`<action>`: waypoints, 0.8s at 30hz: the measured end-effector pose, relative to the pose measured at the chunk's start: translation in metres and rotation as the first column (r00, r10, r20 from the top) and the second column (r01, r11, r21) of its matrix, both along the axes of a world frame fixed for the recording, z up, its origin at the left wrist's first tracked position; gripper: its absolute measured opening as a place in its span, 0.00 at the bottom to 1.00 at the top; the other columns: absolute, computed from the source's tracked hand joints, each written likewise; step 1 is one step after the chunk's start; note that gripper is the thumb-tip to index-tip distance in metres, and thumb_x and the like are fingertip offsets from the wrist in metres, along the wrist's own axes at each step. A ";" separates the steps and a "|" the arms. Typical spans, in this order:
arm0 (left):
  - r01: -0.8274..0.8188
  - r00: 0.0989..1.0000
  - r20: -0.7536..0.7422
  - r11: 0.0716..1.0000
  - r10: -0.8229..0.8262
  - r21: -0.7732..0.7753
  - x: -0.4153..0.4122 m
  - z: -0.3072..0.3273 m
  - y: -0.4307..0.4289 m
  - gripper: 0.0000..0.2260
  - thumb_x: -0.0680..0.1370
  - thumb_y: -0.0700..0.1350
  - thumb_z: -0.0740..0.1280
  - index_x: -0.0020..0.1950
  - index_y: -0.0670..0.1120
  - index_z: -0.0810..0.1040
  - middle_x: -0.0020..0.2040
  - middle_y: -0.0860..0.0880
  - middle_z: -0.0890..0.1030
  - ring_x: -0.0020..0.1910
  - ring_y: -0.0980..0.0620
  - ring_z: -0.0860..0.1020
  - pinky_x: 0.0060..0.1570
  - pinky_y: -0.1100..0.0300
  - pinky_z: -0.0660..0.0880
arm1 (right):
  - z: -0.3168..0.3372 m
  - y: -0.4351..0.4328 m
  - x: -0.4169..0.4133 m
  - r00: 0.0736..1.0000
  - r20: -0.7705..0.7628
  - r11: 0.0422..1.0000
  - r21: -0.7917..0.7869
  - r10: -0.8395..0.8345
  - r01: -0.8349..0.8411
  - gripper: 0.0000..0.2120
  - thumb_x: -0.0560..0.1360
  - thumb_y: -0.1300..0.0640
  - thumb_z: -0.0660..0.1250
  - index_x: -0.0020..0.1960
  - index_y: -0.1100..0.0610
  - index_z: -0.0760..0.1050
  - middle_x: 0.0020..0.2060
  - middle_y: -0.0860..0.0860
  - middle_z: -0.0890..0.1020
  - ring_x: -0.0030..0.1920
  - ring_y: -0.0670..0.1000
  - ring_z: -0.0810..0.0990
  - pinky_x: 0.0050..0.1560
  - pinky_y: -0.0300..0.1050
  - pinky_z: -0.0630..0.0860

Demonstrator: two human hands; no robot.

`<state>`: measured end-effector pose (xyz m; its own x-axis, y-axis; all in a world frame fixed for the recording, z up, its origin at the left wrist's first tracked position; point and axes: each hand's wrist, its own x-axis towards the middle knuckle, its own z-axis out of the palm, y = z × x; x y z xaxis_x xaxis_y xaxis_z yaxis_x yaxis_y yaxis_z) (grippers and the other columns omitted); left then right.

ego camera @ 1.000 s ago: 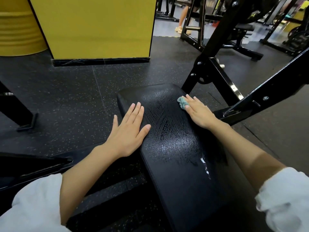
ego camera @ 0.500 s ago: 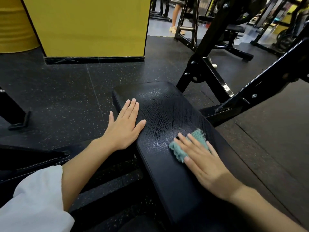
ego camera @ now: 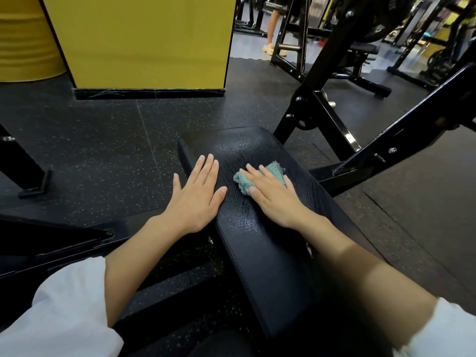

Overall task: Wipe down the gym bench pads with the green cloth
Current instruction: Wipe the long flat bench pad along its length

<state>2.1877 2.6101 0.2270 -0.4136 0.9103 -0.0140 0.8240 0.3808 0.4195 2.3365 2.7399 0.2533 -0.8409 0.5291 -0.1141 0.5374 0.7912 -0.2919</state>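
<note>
A long black bench pad (ego camera: 260, 243) runs from the bottom middle up toward the centre, its far half streaked wet. My right hand (ego camera: 275, 197) lies flat with straight fingers on the green cloth (ego camera: 244, 180), pressing it onto the pad's middle; the cloth shows past my fingertips and beside my little finger. Flat on the pad's left edge rests my left hand (ego camera: 198, 197), fingers straight and together, thumb spread toward the cloth.
Black steel frame bars (ego camera: 386, 155) rise at the right of the pad. A yellow wall block (ego camera: 144, 39) stands behind on the speckled black floor (ego camera: 103, 140). Another black machine foot (ego camera: 33, 184) sits at the left. A person's legs (ego camera: 271, 29) show far back.
My right hand swept the cloth from the pad's far right edge down toward me, then back to the left and slightly up, close to my left hand. The left hand stayed put.
</note>
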 end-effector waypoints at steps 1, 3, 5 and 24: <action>0.000 1.000 0.003 1.000 0.000 0.001 0.001 0.000 -0.001 0.28 0.84 0.55 0.46 0.80 0.48 0.39 0.79 0.55 0.35 0.76 0.58 0.32 0.74 0.38 0.39 | 0.000 0.003 -0.007 1.000 0.005 1.000 0.000 -0.004 0.004 0.22 0.84 0.48 0.46 0.77 0.39 0.50 0.77 0.37 0.50 0.77 0.42 0.44 0.75 0.61 0.39; 0.001 1.000 0.015 1.000 -0.001 0.004 0.003 0.000 -0.004 0.27 0.84 0.55 0.46 0.80 0.48 0.39 0.79 0.56 0.35 0.76 0.58 0.32 0.74 0.38 0.40 | 0.000 0.003 -0.013 1.000 0.010 1.000 0.005 -0.013 0.013 0.22 0.84 0.48 0.46 0.78 0.40 0.50 0.77 0.38 0.50 0.77 0.43 0.44 0.74 0.61 0.39; 0.004 1.000 0.031 1.000 -0.004 0.006 0.004 0.000 -0.006 0.27 0.84 0.54 0.45 0.80 0.49 0.39 0.79 0.56 0.35 0.76 0.59 0.32 0.74 0.38 0.40 | 0.002 -0.005 -0.010 1.000 0.006 1.000 0.020 -0.012 0.012 0.22 0.84 0.49 0.46 0.78 0.41 0.49 0.78 0.39 0.49 0.78 0.44 0.44 0.74 0.61 0.39; 0.072 0.993 0.085 0.994 -0.079 0.079 0.001 -0.003 -0.020 0.25 0.84 0.52 0.45 0.80 0.51 0.41 0.78 0.60 0.37 0.76 0.62 0.34 0.75 0.41 0.39 | 0.006 -0.083 0.031 0.991 0.007 0.991 -0.004 0.133 -0.133 0.22 0.84 0.46 0.44 0.76 0.36 0.48 0.76 0.33 0.46 0.75 0.35 0.37 0.74 0.52 0.34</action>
